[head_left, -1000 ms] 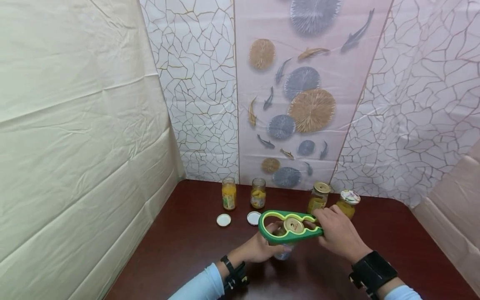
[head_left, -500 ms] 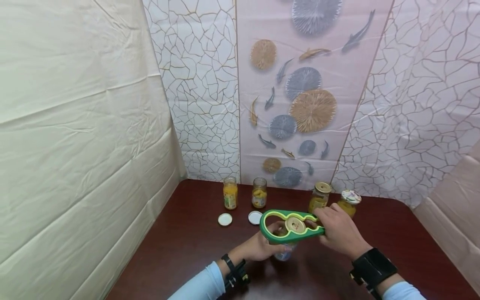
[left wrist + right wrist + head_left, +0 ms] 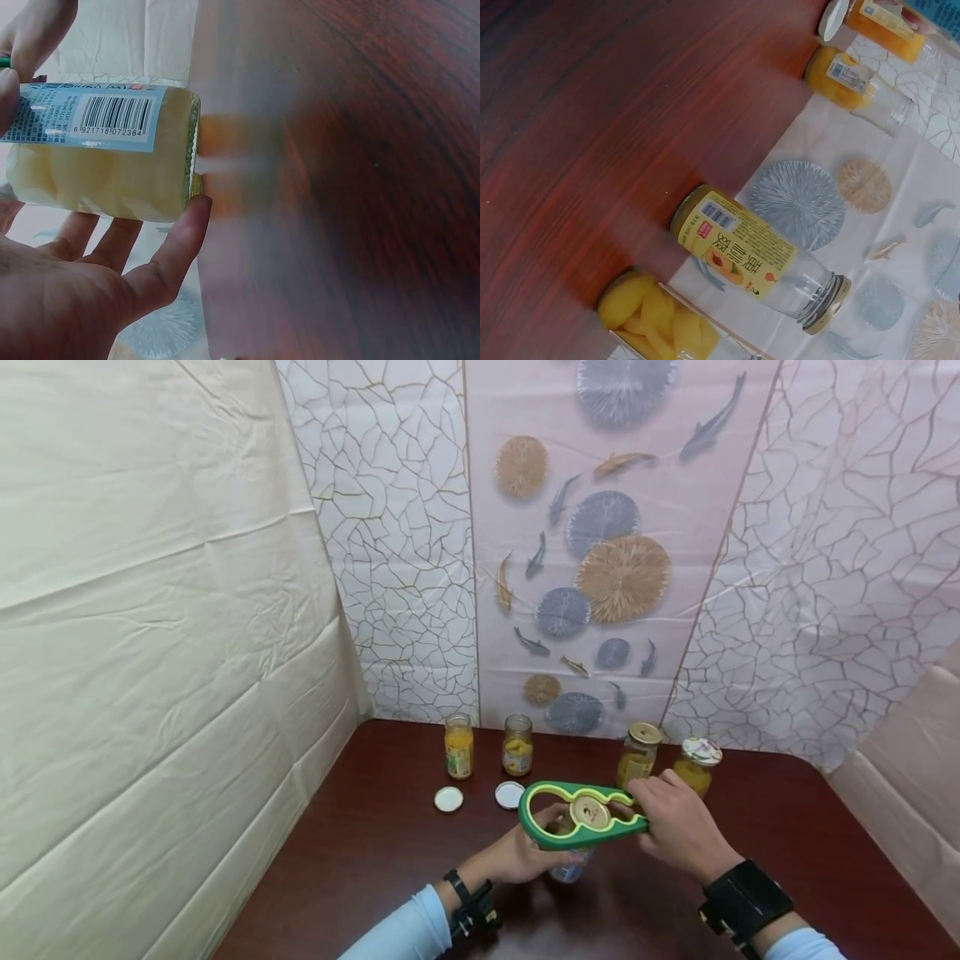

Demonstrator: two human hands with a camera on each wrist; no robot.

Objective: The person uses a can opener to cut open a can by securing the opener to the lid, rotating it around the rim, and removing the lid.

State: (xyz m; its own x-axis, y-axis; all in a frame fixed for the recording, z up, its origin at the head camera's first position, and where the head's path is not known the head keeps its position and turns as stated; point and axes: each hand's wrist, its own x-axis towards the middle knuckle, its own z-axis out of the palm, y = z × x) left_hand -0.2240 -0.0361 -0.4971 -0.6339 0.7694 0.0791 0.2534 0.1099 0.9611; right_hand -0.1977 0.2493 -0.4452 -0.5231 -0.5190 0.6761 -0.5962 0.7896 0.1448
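Observation:
My left hand [image 3: 517,857] grips a glass jar [image 3: 567,867] near the table's middle; in the left wrist view the jar [image 3: 97,176] shows pale fruit and a blue barcode label, with the fingers around its side and one fingertip at its base. A green opener [image 3: 551,841] with a yellow-green inner edge lies around the jar's gold lid [image 3: 590,812]. Its handle ends are squeezed in my right hand [image 3: 681,827]. The right wrist view does not show the opener.
Two lidless jars [image 3: 459,750] [image 3: 517,748] stand at the back, with lids [image 3: 448,799] [image 3: 509,795] lying before them. Behind my right hand stand a gold-lidded jar [image 3: 639,756] and a jar with a patterned lid [image 3: 696,767]. Fabric walls surround the table [image 3: 352,860].
The head view shifts slightly. Both hands, the opener and the jar otherwise stay in nearly the same places.

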